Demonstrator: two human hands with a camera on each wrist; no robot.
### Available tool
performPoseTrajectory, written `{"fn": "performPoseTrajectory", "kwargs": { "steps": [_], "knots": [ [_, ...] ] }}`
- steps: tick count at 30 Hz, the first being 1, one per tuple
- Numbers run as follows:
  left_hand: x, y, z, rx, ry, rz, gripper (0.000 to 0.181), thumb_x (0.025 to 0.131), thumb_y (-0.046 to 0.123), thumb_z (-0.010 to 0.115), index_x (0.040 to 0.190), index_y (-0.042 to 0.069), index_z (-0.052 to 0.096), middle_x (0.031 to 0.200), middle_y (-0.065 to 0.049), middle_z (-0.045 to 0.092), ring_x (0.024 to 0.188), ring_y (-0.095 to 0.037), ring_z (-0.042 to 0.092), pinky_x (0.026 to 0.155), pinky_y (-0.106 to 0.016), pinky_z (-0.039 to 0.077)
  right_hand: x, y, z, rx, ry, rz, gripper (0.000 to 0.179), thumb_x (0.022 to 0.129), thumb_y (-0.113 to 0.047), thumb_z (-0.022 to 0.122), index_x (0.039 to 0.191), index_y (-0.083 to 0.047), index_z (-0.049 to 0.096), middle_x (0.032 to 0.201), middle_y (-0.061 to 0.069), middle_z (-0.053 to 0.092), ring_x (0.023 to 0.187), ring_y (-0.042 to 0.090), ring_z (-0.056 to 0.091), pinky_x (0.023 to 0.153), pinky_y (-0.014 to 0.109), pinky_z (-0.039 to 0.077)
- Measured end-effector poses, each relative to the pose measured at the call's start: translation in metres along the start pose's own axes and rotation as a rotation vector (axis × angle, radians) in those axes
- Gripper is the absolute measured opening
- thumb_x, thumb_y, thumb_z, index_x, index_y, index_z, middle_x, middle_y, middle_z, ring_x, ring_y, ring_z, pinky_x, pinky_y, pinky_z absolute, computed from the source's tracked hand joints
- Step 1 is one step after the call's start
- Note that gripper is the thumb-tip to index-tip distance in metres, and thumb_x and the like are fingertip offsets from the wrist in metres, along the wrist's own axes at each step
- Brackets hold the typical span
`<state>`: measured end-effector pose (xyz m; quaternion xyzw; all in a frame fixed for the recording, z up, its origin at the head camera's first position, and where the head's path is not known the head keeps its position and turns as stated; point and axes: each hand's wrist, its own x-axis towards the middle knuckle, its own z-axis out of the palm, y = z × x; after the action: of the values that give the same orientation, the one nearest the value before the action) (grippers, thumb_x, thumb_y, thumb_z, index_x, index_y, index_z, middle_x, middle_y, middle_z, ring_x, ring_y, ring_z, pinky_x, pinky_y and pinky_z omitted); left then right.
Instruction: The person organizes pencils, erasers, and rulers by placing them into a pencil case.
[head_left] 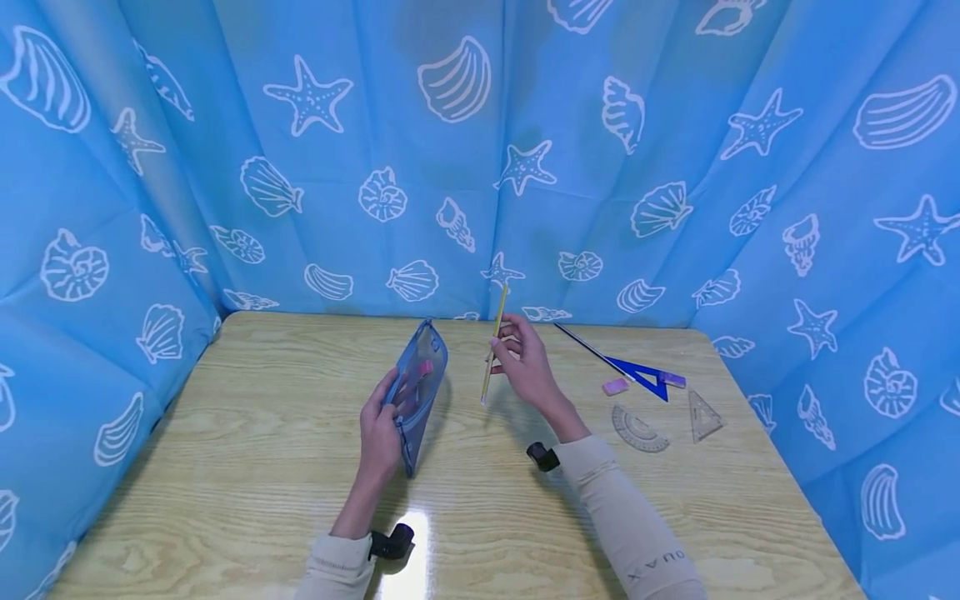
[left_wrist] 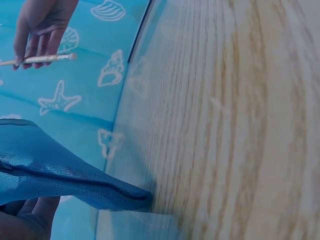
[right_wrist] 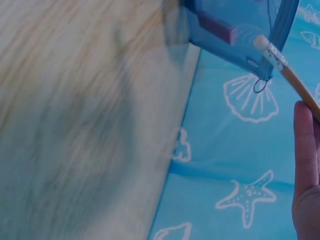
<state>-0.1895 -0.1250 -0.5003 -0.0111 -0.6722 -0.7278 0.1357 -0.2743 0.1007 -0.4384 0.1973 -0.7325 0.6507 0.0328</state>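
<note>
My left hand (head_left: 380, 429) grips a blue see-through zip pencil case (head_left: 431, 398) by its left side, holding it tilted up over the table. A pink block (right_wrist: 217, 27) shows through its mesh in the right wrist view. To the right of the case, my right hand (head_left: 531, 367) pinches a yellow pencil (head_left: 500, 312) between thumb and fingers, nearly upright in the head view. The pencil's pale eraser end (right_wrist: 262, 44) overlaps the case in the right wrist view. Part of my left hand is hidden behind the case.
On the right of the wooden table (head_left: 247, 433) lie a slim dark stick (head_left: 585, 344), a blue set square (head_left: 637, 369), a pink eraser (head_left: 615, 387), a purple eraser (head_left: 672, 380), a clear protractor (head_left: 637, 432) and a clear triangle (head_left: 702, 419). A blue shell-print curtain (head_left: 375, 125) surrounds the table.
</note>
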Motion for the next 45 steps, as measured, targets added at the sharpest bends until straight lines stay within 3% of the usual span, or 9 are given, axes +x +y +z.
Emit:
{"fn": "performPoseTrajectory", "kwargs": {
  "steps": [2,8,12,16,19,27,32,39,45],
  "knots": [
    [0.000,0.000,0.000,-0.003,0.003,-0.004,0.060,0.095,-0.005,0.024,0.154,-0.005,0.037,0.150,-0.029,0.048,0.133,-0.046,0.053,0.110,-0.059,0.043,-0.001,-0.010,0.003,-0.003,0.005,-0.014,0.037,0.103,0.000,0.051,0.138,0.007,0.043,0.109,0.023,0.055,0.086,0.036,0.066,0.075,0.059,0.060],
    [-0.001,0.001,0.001,-0.006,0.008,-0.008,0.060,0.095,-0.005,0.025,0.154,-0.005,0.036,0.151,-0.028,0.047,0.134,-0.045,0.052,0.111,-0.059,0.042,-0.001,-0.025,0.011,0.014,0.021,-0.081,0.034,0.103,0.002,0.051,0.135,0.009,0.043,0.112,0.034,0.052,0.092,0.055,0.059,0.073,0.043,0.063],
    [-0.002,0.001,0.001,-0.012,0.010,-0.006,0.060,0.095,-0.005,0.025,0.154,-0.005,0.036,0.151,-0.028,0.048,0.134,-0.045,0.052,0.111,-0.059,0.042,0.001,-0.029,0.016,0.045,0.039,-0.121,0.031,0.102,0.003,0.051,0.132,0.009,0.044,0.111,0.032,0.052,0.088,0.045,0.061,0.071,0.043,0.063],
    [-0.003,0.001,0.000,-0.007,0.009,-0.009,0.060,0.095,-0.005,0.024,0.154,-0.005,0.035,0.151,-0.028,0.047,0.135,-0.045,0.052,0.110,-0.059,0.042,0.003,-0.031,0.021,0.058,0.056,-0.155,0.031,0.102,0.004,0.050,0.132,0.010,0.044,0.107,0.020,0.055,0.083,0.019,0.064,0.070,0.042,0.063],
    [-0.003,0.001,0.000,-0.001,0.011,-0.016,0.060,0.095,-0.004,0.024,0.155,-0.004,0.035,0.152,-0.027,0.047,0.135,-0.044,0.052,0.111,-0.059,0.042,0.004,-0.033,0.024,0.057,0.060,-0.173,0.033,0.102,0.003,0.050,0.134,0.010,0.043,0.107,0.014,0.055,0.083,0.012,0.064,0.070,0.041,0.063],
    [-0.003,0.000,-0.001,-0.010,0.012,-0.018,0.061,0.094,-0.005,0.024,0.154,-0.005,0.034,0.151,-0.028,0.047,0.136,-0.044,0.051,0.111,-0.058,0.042,0.006,-0.040,0.034,0.058,0.053,-0.177,0.034,0.103,0.002,0.050,0.135,0.009,0.041,0.109,0.019,0.053,0.086,0.019,0.063,0.070,0.039,0.063],
    [-0.002,0.000,-0.001,-0.011,0.017,-0.011,0.061,0.094,-0.005,0.024,0.154,-0.006,0.034,0.151,-0.028,0.047,0.135,-0.045,0.052,0.111,-0.058,0.042,0.007,-0.045,0.041,0.063,0.037,-0.178,0.035,0.103,0.002,0.049,0.136,0.010,0.040,0.110,0.024,0.052,0.086,0.022,0.063,0.071,0.044,0.063],
    [-0.002,0.000,0.001,-0.024,0.025,-0.002,0.060,0.093,-0.005,0.025,0.152,-0.008,0.037,0.148,-0.030,0.049,0.132,-0.046,0.053,0.108,-0.058,0.044,0.018,-0.024,0.051,0.098,0.045,-0.183,0.036,0.104,0.002,0.048,0.138,0.006,0.038,0.114,0.026,0.051,0.086,0.011,0.063,0.070,0.039,0.063],
    [-0.002,0.001,0.001,-0.029,0.030,-0.007,0.061,0.092,-0.006,0.025,0.152,-0.008,0.037,0.148,-0.030,0.049,0.132,-0.046,0.054,0.109,-0.058,0.044,0.016,-0.018,0.065,0.112,0.033,-0.189,0.033,0.104,-0.005,0.052,0.135,0.001,0.042,0.111,0.022,0.052,0.087,0.023,0.063,0.068,0.037,0.063]
  ]
}}
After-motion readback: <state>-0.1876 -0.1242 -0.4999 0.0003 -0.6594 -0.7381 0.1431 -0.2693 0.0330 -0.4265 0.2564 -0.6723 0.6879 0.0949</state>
